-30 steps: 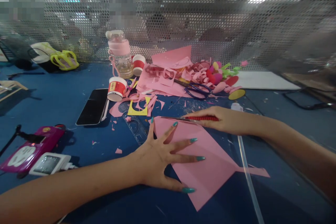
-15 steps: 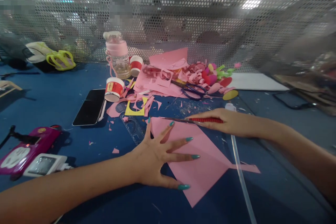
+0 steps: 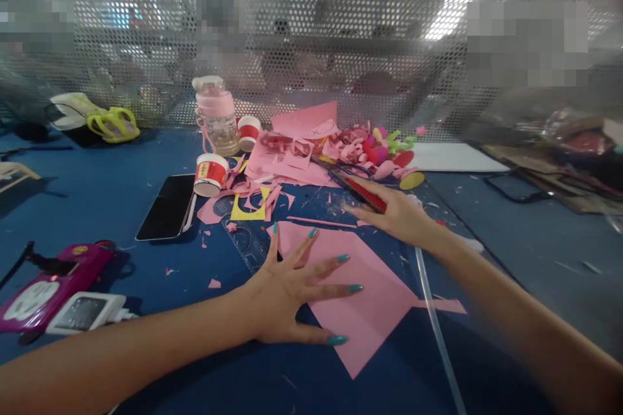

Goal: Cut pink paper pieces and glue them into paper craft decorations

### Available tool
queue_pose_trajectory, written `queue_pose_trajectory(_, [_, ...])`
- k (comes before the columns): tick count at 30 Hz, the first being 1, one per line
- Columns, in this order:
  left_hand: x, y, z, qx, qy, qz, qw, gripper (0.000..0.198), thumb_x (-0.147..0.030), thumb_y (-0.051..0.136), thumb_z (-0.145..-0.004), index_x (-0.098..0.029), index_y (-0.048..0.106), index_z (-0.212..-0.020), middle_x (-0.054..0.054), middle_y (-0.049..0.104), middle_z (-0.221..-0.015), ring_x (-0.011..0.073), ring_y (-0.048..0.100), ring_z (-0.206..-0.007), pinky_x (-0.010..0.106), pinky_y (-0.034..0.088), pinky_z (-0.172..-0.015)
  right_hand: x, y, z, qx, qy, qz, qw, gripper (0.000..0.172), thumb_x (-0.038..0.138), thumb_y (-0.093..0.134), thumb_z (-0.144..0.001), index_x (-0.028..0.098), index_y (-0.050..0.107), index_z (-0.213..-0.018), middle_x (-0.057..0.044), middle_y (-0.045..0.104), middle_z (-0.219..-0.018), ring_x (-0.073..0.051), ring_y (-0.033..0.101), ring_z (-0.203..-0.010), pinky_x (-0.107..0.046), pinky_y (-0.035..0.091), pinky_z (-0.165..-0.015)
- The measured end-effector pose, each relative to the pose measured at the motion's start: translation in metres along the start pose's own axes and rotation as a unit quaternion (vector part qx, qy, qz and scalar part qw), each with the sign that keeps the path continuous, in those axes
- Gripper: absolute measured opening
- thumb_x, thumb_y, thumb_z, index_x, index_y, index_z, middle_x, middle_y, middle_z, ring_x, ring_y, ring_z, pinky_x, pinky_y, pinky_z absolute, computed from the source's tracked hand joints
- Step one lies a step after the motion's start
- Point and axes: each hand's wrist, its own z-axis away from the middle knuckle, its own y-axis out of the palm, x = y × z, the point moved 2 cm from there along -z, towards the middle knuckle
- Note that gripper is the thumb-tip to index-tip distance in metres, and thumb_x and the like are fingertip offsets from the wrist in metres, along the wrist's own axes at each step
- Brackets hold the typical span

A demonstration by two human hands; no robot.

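Note:
My left hand (image 3: 287, 298) lies flat with fingers spread on a sheet of pink paper (image 3: 360, 272). My right hand (image 3: 406, 211) grips a red-and-dark utility knife (image 3: 367, 196), held above the table beyond the sheet's top edge. The knife points toward the scrap pile and does not touch the sheet. A thin pink paper strip (image 3: 321, 222) lies apart from that edge. Another narrow pink strip (image 3: 442, 305) is at the sheet's right corner, crossed by a long translucent stick (image 3: 435, 311). A clear stencil ruler (image 3: 242, 243) is partly hidden by my left hand and the paper.
Behind are pink paper scraps (image 3: 311, 172), dark-handled scissors (image 3: 367, 172) and a yellow cut-out (image 3: 248, 213). To the left stand paper cups (image 3: 210, 175), a pink-lidded bottle (image 3: 217, 120), a phone (image 3: 166, 209) and a purple device (image 3: 63, 279). A perforated screen (image 3: 292, 65) closes the back.
My right hand has lifted the knife off the sheet's top edge and swung it up and away. A thin strip now shows separate there. My left hand stays on the paper.

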Motion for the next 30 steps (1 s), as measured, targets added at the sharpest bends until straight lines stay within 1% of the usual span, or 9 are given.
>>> queue_pose_trajectory(3, [-0.001, 0.001, 0.0, -0.008, 0.004, -0.014, 1.0, 0.066, -0.068, 0.034, -0.076, -0.045, 0.017, -0.136, -0.008, 0.016, -0.148, 0.0384, -0.001, -0.135, 0.073, -0.008, -0.092, -0.005, 0.008, 0.001, -0.032, -0.006, 0.01, 0.999, 0.076, 0.043, 0.063, -0.07, 0.017, 0.034, -0.136, -0.008, 0.067, -0.098, -0.025, 0.063, -0.085, -0.039, 0.049, -0.077])
queue_pose_trajectory(7, [-0.003, 0.002, 0.0, -0.03, 0.023, -0.043, 0.998, 0.069, -0.067, 0.038, -0.075, -0.039, 0.023, -0.136, 0.0, 0.025, -0.146, 0.0403, 0.001, -0.134, 0.071, -0.004, -0.095, -0.014, 0.02, 0.001, 0.001, -0.061, -0.017, 0.998, 0.079, 0.039, 0.07, -0.064, 0.018, 0.039, -0.133, -0.01, 0.051, -0.129, -0.028, 0.049, -0.115, -0.04, 0.039, -0.095])
queue_pose_trajectory(10, [-0.006, -0.001, 0.001, -0.065, 0.041, -0.066, 0.995, 0.067, -0.063, 0.038, -0.078, -0.032, 0.03, -0.136, 0.006, 0.033, -0.142, 0.0398, 0.007, -0.134, 0.07, -0.001, -0.097, -0.024, 0.029, 0.0, 0.036, -0.033, -0.066, 0.997, 0.076, 0.036, 0.07, -0.064, 0.016, 0.04, -0.131, -0.01, 0.06, -0.118, -0.026, 0.057, -0.105, -0.037, 0.045, -0.088])
queue_pose_trajectory(14, [-0.009, -0.006, 0.002, -0.134, 0.059, -0.085, 0.986, 0.055, -0.046, 0.037, -0.086, -0.019, 0.035, -0.134, 0.009, 0.045, -0.135, 0.0294, 0.028, -0.13, 0.057, 0.008, -0.106, -0.028, 0.036, 0.0, 0.037, 0.008, -0.098, 0.994, 0.071, 0.031, 0.066, -0.068, 0.013, 0.039, -0.131, -0.008, 0.069, -0.096, -0.024, 0.065, -0.085, -0.033, 0.053, -0.069])
queue_pose_trajectory(17, [-0.002, -0.008, 0.0, -0.213, 0.003, -0.096, 0.972, 0.047, -0.036, 0.041, -0.085, -0.012, 0.045, -0.126, 0.012, 0.054, -0.125, 0.0258, 0.044, -0.118, 0.046, 0.027, -0.103, -0.026, 0.037, 0.002, 0.03, 0.021, -0.107, 0.994, 0.071, 0.034, 0.067, -0.067, 0.014, 0.04, -0.129, -0.007, 0.069, -0.094, -0.023, 0.066, -0.075, -0.032, 0.053, -0.061])
queue_pose_trajectory(19, [0.004, -0.009, -0.003, -0.26, -0.057, -0.118, 0.957, 0.042, -0.03, 0.043, -0.085, -0.009, 0.048, -0.121, 0.013, 0.057, -0.119, 0.0255, 0.047, -0.113, 0.042, 0.036, -0.098, -0.023, 0.036, 0.002, 0.015, 0.013, -0.11, 0.994, 0.07, 0.034, 0.069, -0.066, 0.013, 0.043, -0.127, -0.007, 0.07, -0.093, -0.023, 0.066, -0.078, -0.034, 0.052, -0.067])
queue_pose_trajectory(22, [0.013, -0.012, -0.009, -0.299, -0.12, -0.176, 0.93, 0.04, -0.024, 0.045, -0.085, -0.006, 0.047, -0.12, 0.015, 0.057, -0.116, 0.0265, 0.047, -0.112, 0.042, 0.04, -0.095, -0.014, 0.034, 0.005, -0.002, -0.019, -0.129, 0.992, 0.068, 0.029, 0.069, -0.065, 0.012, 0.043, -0.125, -0.007, 0.069, -0.092, -0.023, 0.064, -0.088, -0.035, 0.049, -0.08])
queue_pose_trajectory(26, [0.018, -0.016, -0.013, -0.3, -0.098, -0.267, 0.911, 0.032, -0.015, 0.045, -0.085, -0.007, 0.052, -0.115, 0.011, 0.064, -0.105, 0.0252, 0.054, -0.1, 0.04, 0.045, -0.089, 0.005, 0.033, 0.011, -0.002, -0.07, -0.169, 0.983, 0.066, 0.027, 0.067, -0.068, 0.015, 0.041, -0.128, -0.006, 0.069, -0.094, -0.023, 0.064, -0.091, -0.036, 0.048, -0.083])
queue_pose_trajectory(30, [0.021, -0.016, -0.008, -0.27, -0.049, -0.27, 0.923, 0.025, -0.006, 0.042, -0.083, -0.01, 0.059, -0.101, 0.008, 0.067, -0.081, 0.0197, 0.059, -0.075, 0.033, 0.05, -0.069, 0.02, 0.033, 0.019, -0.044, -0.111, -0.143, 0.983, 0.064, 0.032, 0.066, -0.072, 0.019, 0.04, -0.128, -0.007, 0.067, -0.097, -0.023, 0.063, -0.092, -0.037, 0.048, -0.083])
